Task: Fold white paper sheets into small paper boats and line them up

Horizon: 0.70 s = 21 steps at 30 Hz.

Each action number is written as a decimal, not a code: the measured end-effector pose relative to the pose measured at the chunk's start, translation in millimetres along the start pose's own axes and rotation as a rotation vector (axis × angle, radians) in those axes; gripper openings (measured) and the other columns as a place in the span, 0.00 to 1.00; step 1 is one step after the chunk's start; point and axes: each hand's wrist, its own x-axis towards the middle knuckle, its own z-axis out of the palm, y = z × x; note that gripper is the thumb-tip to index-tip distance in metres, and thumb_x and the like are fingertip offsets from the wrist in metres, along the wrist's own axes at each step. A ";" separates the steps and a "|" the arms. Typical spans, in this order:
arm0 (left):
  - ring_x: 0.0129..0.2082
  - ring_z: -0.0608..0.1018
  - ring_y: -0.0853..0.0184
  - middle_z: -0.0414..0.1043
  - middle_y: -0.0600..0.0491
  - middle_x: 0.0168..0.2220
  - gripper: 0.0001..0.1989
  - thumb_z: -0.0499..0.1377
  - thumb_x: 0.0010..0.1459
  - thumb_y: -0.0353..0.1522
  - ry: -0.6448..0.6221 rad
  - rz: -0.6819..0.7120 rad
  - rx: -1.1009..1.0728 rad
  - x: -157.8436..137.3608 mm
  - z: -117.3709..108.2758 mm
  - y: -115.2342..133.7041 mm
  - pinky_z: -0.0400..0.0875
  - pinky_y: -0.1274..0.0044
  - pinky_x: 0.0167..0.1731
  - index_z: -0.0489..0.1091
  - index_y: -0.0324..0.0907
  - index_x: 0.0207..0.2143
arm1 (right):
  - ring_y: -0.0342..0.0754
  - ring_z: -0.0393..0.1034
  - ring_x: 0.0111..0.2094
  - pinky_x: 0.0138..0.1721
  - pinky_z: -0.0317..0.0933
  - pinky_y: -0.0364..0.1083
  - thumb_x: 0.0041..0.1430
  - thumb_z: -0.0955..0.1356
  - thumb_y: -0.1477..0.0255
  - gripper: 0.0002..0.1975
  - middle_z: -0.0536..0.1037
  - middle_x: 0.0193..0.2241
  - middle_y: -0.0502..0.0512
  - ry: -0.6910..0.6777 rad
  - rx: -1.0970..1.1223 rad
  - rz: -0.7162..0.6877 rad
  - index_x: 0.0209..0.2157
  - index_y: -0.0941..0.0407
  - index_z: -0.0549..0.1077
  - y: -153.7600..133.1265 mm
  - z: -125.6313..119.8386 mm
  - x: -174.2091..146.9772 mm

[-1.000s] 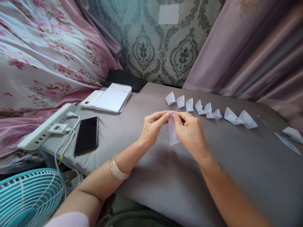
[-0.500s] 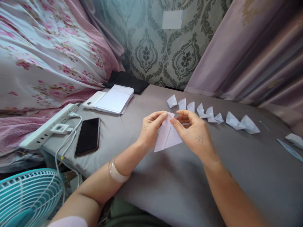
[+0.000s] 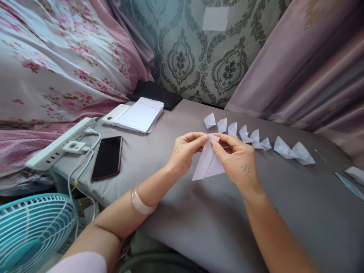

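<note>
Your left hand [image 3: 183, 151] and right hand [image 3: 240, 161] were raised in front of you, nearly meeting over the middle of the surface, both forearms angling inward from the lower edge of the view. Between them hung a folded, pointed piece of pale lilac-white paper [image 3: 206, 163], its narrow end up and its wider end down. Your left thumb and forefinger pinched it by the top; your right thumb pressed on its front near the top, with the other right fingers curled behind, partly hidden. A pale, glossy bangle [image 3: 139, 201] circled your left forearm. Beneath lay a smooth grey cloth-covered surface [image 3: 313, 204], and beyond your right hand a line of small folded white paper shapes [image 3: 255, 138] ran off to the right. On your left rested a black smartphone with a brown edge [image 3: 107, 158], a long white power strip [image 3: 57, 151] with plugs in it, and a neat stack of white paper sheets [image 3: 140, 113]. A turquoise fan with a white grille [image 3: 34, 231] stood below the edge. Grey damask-patterned wallpaper [image 3: 199, 68] faced you, between a white floral curtain [image 3: 57, 57] and a mauve curtain [image 3: 273, 64].
</note>
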 end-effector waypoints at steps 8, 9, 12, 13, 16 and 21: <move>0.23 0.68 0.75 0.70 0.56 0.23 0.08 0.69 0.44 0.34 0.011 -0.027 0.007 -0.2 -0.3 1.4 0.62 0.79 0.27 0.75 0.39 0.24 | 0.43 0.71 0.30 0.32 0.68 0.44 0.58 0.68 0.68 0.10 0.77 0.33 0.52 -0.013 -0.019 -0.070 0.40 0.53 0.79 0.4 2.1 -3.0; 0.23 0.67 0.76 0.70 0.56 0.23 0.08 0.69 0.45 0.34 0.015 -0.026 0.012 -0.2 -0.4 1.5 0.62 0.79 0.28 0.75 0.39 0.24 | 0.43 0.71 0.31 0.32 0.68 0.44 0.58 0.68 0.68 0.10 0.77 0.34 0.52 -0.014 -0.020 -0.084 0.40 0.53 0.79 0.3 2.5 -3.4; 0.23 0.67 0.75 0.70 0.56 0.23 0.08 0.69 0.44 0.35 0.028 -0.018 0.031 -0.4 -0.5 2.0 0.62 0.78 0.28 0.75 0.40 0.24 | 0.44 0.71 0.32 0.32 0.68 0.44 0.59 0.67 0.69 0.10 0.77 0.34 0.52 -0.013 -0.031 -0.122 0.40 0.53 0.78 -1.0 3.8 -4.6; 0.23 0.67 0.75 0.71 0.56 0.23 0.08 0.69 0.44 0.35 0.028 -0.012 0.036 -0.6 -0.4 2.2 0.62 0.78 0.28 0.75 0.40 0.24 | 0.44 0.71 0.32 0.33 0.68 0.44 0.59 0.67 0.70 0.09 0.77 0.34 0.52 -0.010 -0.037 -0.135 0.40 0.53 0.78 -1.5 4.0 -5.0; 0.24 0.68 0.75 0.71 0.55 0.24 0.09 0.68 0.45 0.36 0.017 0.004 0.043 -1.5 0.1 3.2 0.62 0.79 0.28 0.75 0.40 0.24 | 0.43 0.70 0.32 0.34 0.68 0.45 0.59 0.67 0.72 0.09 0.76 0.33 0.51 -0.003 -0.066 -0.180 0.40 0.53 0.78 -3.1 4.4 -6.1; 0.24 0.67 0.75 0.71 0.55 0.25 0.09 0.68 0.45 0.36 0.017 0.034 0.047 -2.1 0.2 3.9 0.61 0.79 0.28 0.75 0.40 0.25 | 0.43 0.70 0.31 0.36 0.68 0.46 0.61 0.65 0.75 0.12 0.75 0.33 0.52 -0.002 -0.179 -0.284 0.43 0.52 0.78 -5.9 3.7 -7.8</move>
